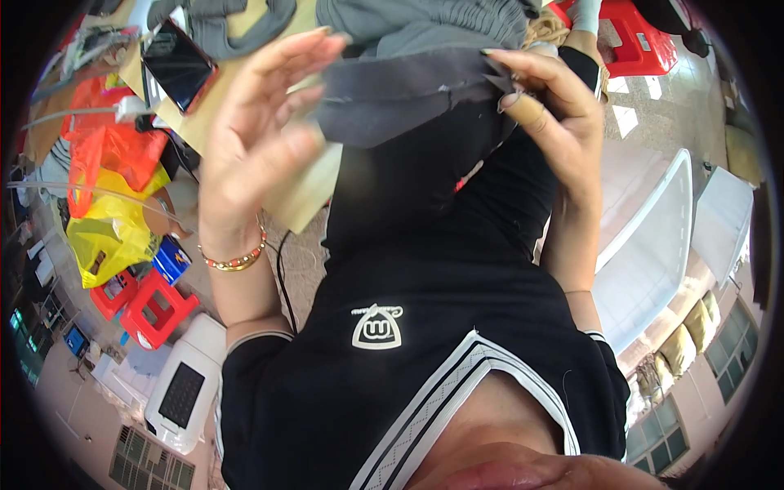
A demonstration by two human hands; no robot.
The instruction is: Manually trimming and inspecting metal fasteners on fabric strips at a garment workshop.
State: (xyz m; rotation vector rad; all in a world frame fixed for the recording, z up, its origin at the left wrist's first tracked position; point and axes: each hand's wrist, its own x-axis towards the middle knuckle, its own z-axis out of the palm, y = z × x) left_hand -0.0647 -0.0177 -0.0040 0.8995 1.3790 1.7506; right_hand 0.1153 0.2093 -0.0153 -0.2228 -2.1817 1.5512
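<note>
A dark grey strip of fabric point(400, 94), perhaps part of a garment, stretches between my hands above my lap. Along it runs a seam with small pale thread bits. My right hand point(563, 110) pinches the strip's right end between thumb and fingers; a small dark pointed piece shows there, too unclear to name. Tan tape wraps my right thumb. My left hand point(265, 135), slightly blurred, is beside the strip's left end with its fingers apart and nothing visible in them. More grey knitted fabric point(416, 28) lies just beyond the strip.
A dark-screened phone point(178, 67) lies on the tan tabletop point(309, 192) at the left. Red and yellow plastic bags point(114, 237) hang near red stools point(157, 309). A large white bin point(653, 253) stands at my right. Another red stool point(629, 41) is at the far right.
</note>
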